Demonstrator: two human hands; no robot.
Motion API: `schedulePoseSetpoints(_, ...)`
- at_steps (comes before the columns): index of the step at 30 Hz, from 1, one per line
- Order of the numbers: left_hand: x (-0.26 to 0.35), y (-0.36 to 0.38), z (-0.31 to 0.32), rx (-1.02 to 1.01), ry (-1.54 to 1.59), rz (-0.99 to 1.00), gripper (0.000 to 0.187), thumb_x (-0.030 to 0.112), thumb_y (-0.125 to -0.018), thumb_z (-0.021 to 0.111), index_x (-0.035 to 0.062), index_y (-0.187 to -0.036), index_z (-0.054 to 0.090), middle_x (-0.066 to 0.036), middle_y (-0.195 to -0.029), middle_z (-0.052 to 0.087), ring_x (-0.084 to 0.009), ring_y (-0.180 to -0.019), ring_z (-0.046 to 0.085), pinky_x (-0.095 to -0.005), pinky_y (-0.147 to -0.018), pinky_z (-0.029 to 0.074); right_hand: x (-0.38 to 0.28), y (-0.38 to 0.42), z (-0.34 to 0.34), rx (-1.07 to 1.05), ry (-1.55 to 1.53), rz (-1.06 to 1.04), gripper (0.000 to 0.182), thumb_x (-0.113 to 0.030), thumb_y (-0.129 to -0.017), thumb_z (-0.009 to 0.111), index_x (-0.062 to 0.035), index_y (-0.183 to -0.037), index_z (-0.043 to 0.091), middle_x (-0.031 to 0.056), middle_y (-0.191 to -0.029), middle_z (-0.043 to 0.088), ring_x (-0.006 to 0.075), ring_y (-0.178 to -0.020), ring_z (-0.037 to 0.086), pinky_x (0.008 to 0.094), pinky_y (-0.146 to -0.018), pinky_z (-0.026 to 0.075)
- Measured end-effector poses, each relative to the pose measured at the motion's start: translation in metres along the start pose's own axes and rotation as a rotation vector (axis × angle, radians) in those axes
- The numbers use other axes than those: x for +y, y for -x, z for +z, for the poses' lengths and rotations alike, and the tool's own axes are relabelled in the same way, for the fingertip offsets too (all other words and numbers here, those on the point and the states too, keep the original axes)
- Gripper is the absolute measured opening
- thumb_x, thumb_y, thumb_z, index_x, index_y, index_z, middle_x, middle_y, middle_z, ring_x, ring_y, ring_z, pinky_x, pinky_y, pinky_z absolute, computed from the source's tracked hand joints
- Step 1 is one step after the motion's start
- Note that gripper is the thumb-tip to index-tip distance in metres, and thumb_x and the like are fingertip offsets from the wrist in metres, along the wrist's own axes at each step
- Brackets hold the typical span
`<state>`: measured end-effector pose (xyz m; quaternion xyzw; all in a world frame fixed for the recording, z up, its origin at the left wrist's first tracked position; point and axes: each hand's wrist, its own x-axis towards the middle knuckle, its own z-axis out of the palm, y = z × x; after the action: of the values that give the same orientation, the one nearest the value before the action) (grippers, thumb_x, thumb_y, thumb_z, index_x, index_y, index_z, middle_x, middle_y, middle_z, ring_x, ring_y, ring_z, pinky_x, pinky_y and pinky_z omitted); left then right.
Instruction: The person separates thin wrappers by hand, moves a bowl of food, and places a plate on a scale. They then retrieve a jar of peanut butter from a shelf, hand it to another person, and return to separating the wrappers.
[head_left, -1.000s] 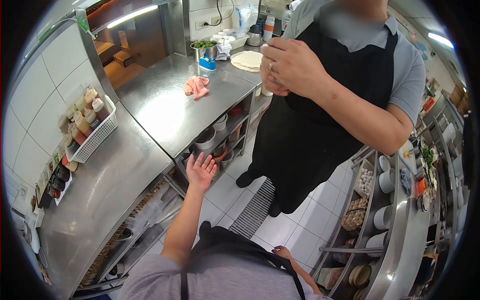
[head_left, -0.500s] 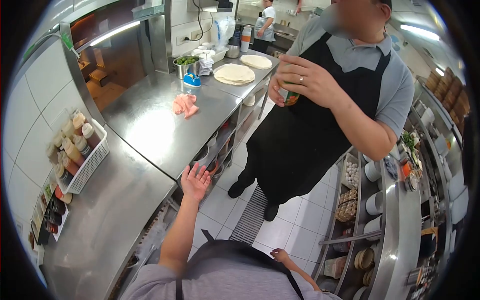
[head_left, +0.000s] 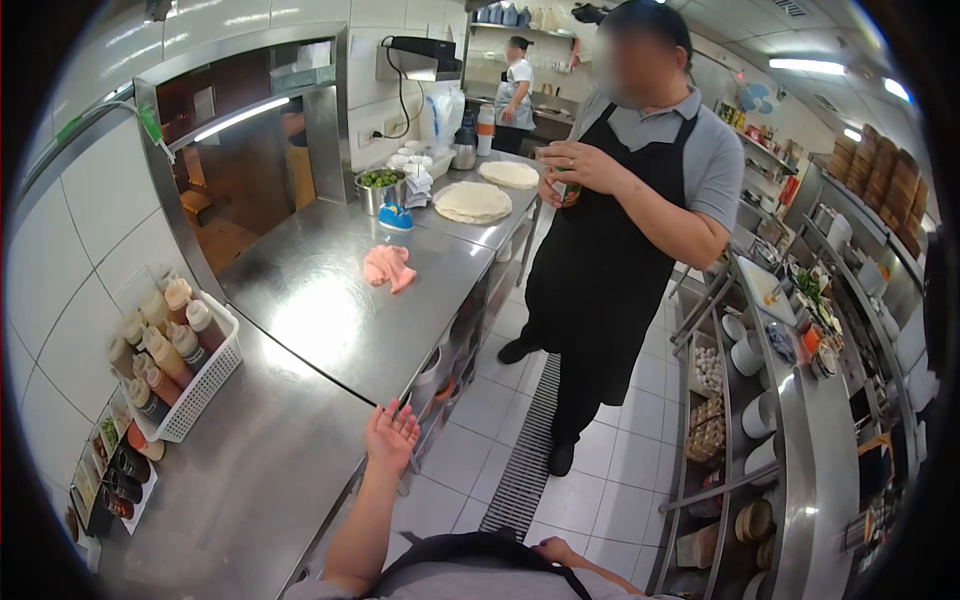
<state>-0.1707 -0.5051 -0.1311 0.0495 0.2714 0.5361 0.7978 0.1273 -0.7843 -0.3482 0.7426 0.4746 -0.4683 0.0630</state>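
My left hand (head_left: pixel 392 437) hangs open and empty, palm up and fingers spread, just past the edge of the steel counter (head_left: pixel 330 300), touching nothing. My right hand (head_left: pixel 556 548) sits low against my apron; whether it is open or closed I cannot tell. A pink cloth (head_left: pixel 390 266) lies on the counter well beyond my left hand. Facing me, a co-worker in a black apron holds a small can (head_left: pixel 568 191) at chest height.

The right hand (head_left: pixel 556 548) is mostly hidden behind the apron at the bottom edge. The can (head_left: pixel 568 190) that the other person holds is half covered by fingers, so its label cannot be read. The far bottles (head_left: pixel 165 340) in the basket (head_left: pixel 205 385) are too small to tell apart.
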Motion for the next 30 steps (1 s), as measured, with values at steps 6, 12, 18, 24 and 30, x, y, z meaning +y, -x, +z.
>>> schedulePoseSetpoints(6, -0.001, -0.019, 0.011, 0.021, -0.037, 0.009, 0.04, 0.04, -0.08, 0.047, 0.0123, -0.108, 0.049, -0.006, -0.098, 0.053, -0.019, -0.082, 0.052, -0.033, -0.072, 0.043, 0.045, -0.042, -0.002, 0.152, 0.282, -0.105, 0.038, -0.036, -0.073, 0.058, -0.0115, -0.102, 0.057, 0.0096, -0.062, 0.06, 0.0262, -0.065, 0.062, 0.0368, -0.063, 0.049)
schedulePoseSetpoints(12, -0.026, -0.082, 0.075, -0.112, -0.016, -0.006, 0.04, 0.038, -0.081, 0.048, 0.0113, -0.11, 0.048, -0.007, -0.099, 0.054, -0.0199, -0.084, 0.053, -0.0341, -0.073, 0.044, 0.066, -0.088, -0.074, 0.493, -0.131, -0.021, 0.028, -0.027, -0.072, 0.059, -0.0089, -0.093, 0.062, 0.0104, -0.067, 0.063, 0.0232, -0.062, 0.062, 0.0345, -0.066, 0.05)
schedulePoseSetpoints(18, -0.069, -0.186, 0.155, -0.192, 0.01, -0.018, 0.035, 0.037, -0.081, 0.05, 0.01, -0.103, 0.052, -0.006, -0.095, 0.055, -0.02, -0.085, 0.053, -0.0339, -0.075, 0.044, 0.036, -0.149, -0.251, 0.6, 0.038, -0.22, 0.038, -0.039, -0.078, 0.05, -0.0076, -0.063, 0.064, 0.0085, -0.06, 0.061, 0.0254, -0.059, 0.061, 0.0341, -0.063, 0.049)
schedulePoseSetpoints(24, -0.098, -0.248, 0.192, -0.159, -0.043, 0.043, 0.019, 0.027, -0.081, 0.057, 0.009, -0.074, 0.055, -0.003, -0.076, 0.059, -0.0166, -0.076, 0.057, -0.0308, -0.07, 0.045, -0.088, -0.206, -0.442, 0.856, 0.18, -0.657, 0.026, -0.02, -0.086, 0.04, -0.0013, -0.09, 0.056, 0.0192, -0.077, 0.058, 0.0339, -0.071, 0.058, 0.04, -0.064, 0.046)
schedulePoseSetpoints(30, -0.077, -0.302, 0.224, -0.141, -0.289, 0.142, 0.024, 0.018, -0.081, 0.056, 0.0093, -0.103, 0.05, -0.003, -0.091, 0.056, -0.0137, -0.076, 0.055, -0.028, -0.069, 0.047, -0.29, -0.237, -0.589, 0.859, -0.028, -1.136, 0.011, -0.013, -0.074, 0.056, -0.0034, -0.077, 0.059, 0.014, -0.074, 0.056, 0.0316, -0.071, 0.054, 0.0376, -0.064, 0.044)
